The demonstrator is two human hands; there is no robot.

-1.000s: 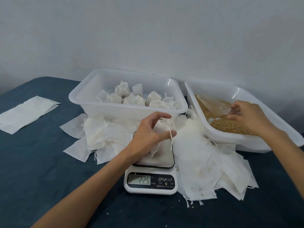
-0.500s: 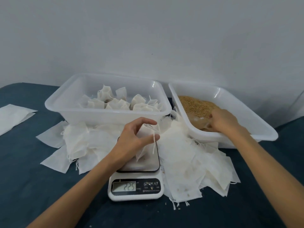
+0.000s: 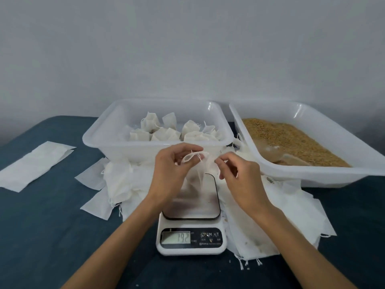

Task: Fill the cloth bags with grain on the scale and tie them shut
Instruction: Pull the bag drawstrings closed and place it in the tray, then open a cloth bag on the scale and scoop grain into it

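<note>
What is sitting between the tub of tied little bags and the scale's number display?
In the head view, the cloth bag on the scale platform, pinched by the left hand and right hand, plus loose empty bags.

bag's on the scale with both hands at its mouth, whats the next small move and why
Probably pull the drawstring tight to cinch the cloth bag. The left hand pinches its open mouth, the right hand pinches at the string beside it, the scoop lies back in the grain tray, and the scale shows a reading, so filling looks finished.
</note>
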